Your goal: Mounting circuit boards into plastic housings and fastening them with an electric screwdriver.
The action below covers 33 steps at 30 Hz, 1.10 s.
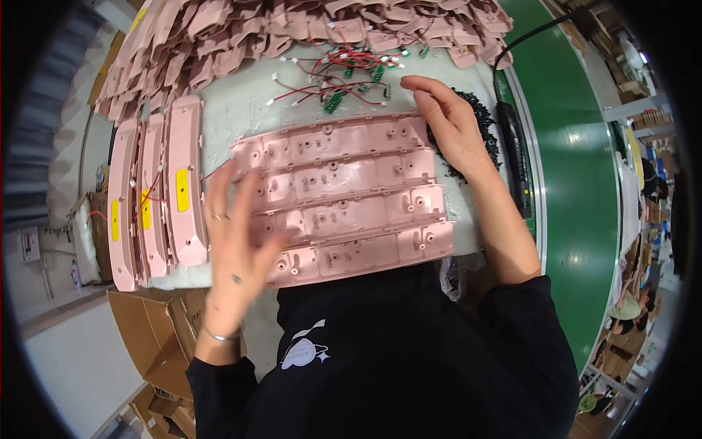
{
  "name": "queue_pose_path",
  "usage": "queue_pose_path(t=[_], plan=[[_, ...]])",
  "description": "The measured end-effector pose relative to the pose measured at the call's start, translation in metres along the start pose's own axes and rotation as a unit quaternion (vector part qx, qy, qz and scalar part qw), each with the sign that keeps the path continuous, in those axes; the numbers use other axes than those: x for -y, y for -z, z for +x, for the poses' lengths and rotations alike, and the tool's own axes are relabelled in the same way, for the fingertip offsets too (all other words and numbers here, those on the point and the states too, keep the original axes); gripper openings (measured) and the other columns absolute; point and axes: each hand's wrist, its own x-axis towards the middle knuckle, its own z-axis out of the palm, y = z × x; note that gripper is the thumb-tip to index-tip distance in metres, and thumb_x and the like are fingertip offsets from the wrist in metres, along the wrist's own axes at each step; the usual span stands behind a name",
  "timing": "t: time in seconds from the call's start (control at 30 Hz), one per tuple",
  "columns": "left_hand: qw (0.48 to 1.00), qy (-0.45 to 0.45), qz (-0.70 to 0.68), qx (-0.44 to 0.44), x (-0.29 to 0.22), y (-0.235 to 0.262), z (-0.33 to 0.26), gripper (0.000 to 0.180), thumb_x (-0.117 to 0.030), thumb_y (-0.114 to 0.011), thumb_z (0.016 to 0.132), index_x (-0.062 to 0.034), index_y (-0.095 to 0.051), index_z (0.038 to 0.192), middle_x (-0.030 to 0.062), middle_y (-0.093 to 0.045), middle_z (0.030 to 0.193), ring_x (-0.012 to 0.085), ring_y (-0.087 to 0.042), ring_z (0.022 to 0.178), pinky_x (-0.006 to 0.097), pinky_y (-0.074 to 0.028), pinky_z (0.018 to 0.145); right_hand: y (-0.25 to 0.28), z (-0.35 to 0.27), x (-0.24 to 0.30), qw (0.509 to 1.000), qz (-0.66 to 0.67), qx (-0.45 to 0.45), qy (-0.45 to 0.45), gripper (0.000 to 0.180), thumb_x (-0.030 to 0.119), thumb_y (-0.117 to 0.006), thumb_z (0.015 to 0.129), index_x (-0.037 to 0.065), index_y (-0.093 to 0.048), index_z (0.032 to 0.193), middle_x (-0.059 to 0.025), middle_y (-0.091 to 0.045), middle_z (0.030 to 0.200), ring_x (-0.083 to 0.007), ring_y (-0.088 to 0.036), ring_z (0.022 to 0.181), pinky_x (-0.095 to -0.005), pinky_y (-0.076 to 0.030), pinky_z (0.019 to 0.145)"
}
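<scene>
Both hands lie open and flat: the left hand [235, 233] spreads its fingers over the left ends of four pink plastic shells [340, 196] lined up side by side, while the right hand [447, 126] rests palm-down at their upper right corner. The shells sit at the near edge of the white table [234, 110], overhanging it slightly. Left of the shells stand three yellow-tagged pink housings [157, 194]; beyond the shells lie loose red-wired connectors [344, 77], leaving little bare room.
</scene>
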Motion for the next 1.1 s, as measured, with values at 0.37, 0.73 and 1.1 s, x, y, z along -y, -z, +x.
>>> queue_pose_path(t=[0.37, 0.73, 1.1], plan=[[0.935, -0.311, -0.078, 0.152, -0.054, -0.068, 0.165, 0.011, -0.008, -0.067, 0.079, -0.0015, -0.068, 0.088, 0.0125, -0.067, 0.084, 0.031, -0.062, 0.077, 0.039, -0.049, 0.072, 0.111, -0.054, -0.018, 0.951, -0.198, -0.216, -0.095, 0.032, 0.015, -0.063, 0.086, 0.0, -0.061, 0.115, -0.011, -0.064, 0.108, -0.0189, -0.059, 0.1, -0.0299, -0.045, 0.089], [0.864, -0.336, -0.032, 0.373, -0.074, -0.155, 0.235, 0.02, -0.001, -0.07, 0.071, -0.0019, -0.07, 0.092, 0.016, -0.068, 0.086, 0.0307, -0.066, 0.079, 0.037, -0.052, 0.073, 0.12, -0.089, -0.031, 0.943, -0.116, -0.237, -0.203, 0.04, 0.013, -0.067, 0.083, 0.003, -0.059, 0.121, -0.012, -0.062, 0.113, -0.0212, -0.058, 0.103, -0.0332, -0.045, 0.089], [0.932, -0.11, -0.237, 0.25, -0.04, -0.049, 0.186, 0.02, 0.006, -0.063, 0.08, 0.0032, -0.065, 0.1, 0.0019, -0.066, 0.088, 0.0073, -0.061, 0.082, 0.023, -0.053, 0.075, 0.112, -0.083, -0.051, 0.952, -0.116, -0.201, -0.2, 0.045, 0.017, -0.065, 0.088, -0.001, -0.052, 0.128, -0.0146, -0.062, 0.11, -0.0184, -0.059, 0.098, -0.028, -0.046, 0.085]])
